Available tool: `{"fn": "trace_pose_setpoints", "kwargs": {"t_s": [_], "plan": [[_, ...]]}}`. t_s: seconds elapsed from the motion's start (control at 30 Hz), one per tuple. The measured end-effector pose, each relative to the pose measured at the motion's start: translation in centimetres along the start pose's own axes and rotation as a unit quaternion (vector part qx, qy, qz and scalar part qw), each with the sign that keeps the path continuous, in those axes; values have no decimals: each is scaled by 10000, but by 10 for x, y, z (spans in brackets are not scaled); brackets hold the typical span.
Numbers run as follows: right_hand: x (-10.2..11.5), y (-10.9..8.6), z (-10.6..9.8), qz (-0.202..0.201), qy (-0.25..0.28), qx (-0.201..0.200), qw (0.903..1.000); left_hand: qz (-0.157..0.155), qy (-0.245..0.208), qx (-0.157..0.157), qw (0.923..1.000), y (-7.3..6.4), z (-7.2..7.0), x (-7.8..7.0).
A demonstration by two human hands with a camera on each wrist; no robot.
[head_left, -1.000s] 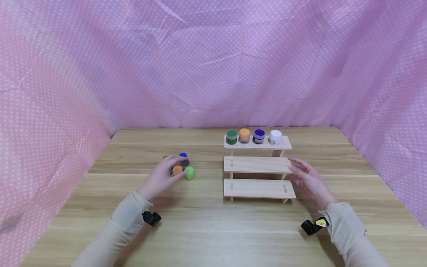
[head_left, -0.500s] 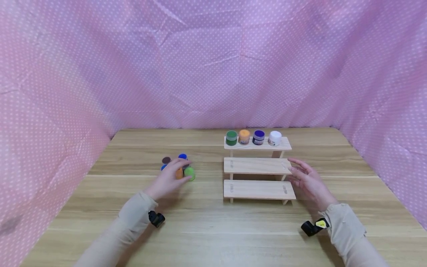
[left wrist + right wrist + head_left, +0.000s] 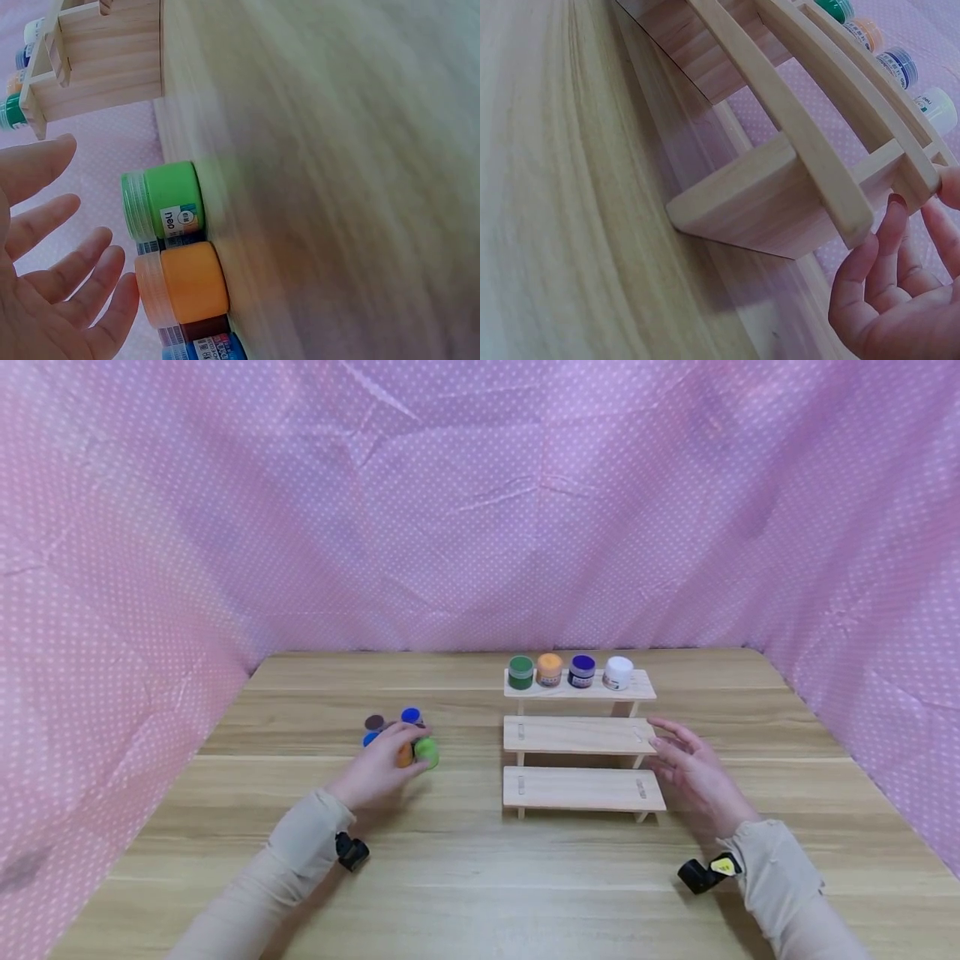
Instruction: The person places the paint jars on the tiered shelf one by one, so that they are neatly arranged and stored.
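In the head view my left hand hovers over a cluster of small paint jars, its thumb and fingers spread around a light green jar. The left wrist view shows those fingers apart from the light green jar and beside an orange jar. A three-tier wooden display shelf stands right of the middle. At its right side, my right hand holds the end of the middle tier between thumb and fingers, as the right wrist view shows the wooden tier reaching the fingertips.
On the top tier stand a dark green jar, an orange jar, a purple jar and a white jar. Blue jars and a brown jar sit behind my left hand. Pink dotted cloth surrounds the table.
My left hand has moved slightly right over the cluster, and its thumb and fingertips have drawn closer around the light green jar. My right hand stays at the shelf.
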State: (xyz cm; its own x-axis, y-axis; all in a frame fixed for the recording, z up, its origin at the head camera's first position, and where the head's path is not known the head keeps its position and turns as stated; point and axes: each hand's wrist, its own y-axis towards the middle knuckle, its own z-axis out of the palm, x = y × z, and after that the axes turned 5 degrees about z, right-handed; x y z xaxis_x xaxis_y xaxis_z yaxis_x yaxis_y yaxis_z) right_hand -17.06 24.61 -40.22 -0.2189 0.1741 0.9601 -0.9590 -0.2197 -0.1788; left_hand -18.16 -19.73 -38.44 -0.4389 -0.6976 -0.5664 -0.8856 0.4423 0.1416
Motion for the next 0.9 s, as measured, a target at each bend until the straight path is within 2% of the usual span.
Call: {"fn": "trace_pose_setpoints", "kwargs": {"t_s": [0.37,0.53,0.77,0.9], "plan": [[-4,1,0,-211,231,198,9993,184,249,92,9995,1,4,4],[-3,0,0,-145,110,193,9996,177,347,203,9990,2,3,4],[-1,1,-1,-85,72,103,9999,459,478,152,9977,7,2,4],[-1,2,-1,-61,93,80,9999,427,495,209,9976,10,1,5]]}}
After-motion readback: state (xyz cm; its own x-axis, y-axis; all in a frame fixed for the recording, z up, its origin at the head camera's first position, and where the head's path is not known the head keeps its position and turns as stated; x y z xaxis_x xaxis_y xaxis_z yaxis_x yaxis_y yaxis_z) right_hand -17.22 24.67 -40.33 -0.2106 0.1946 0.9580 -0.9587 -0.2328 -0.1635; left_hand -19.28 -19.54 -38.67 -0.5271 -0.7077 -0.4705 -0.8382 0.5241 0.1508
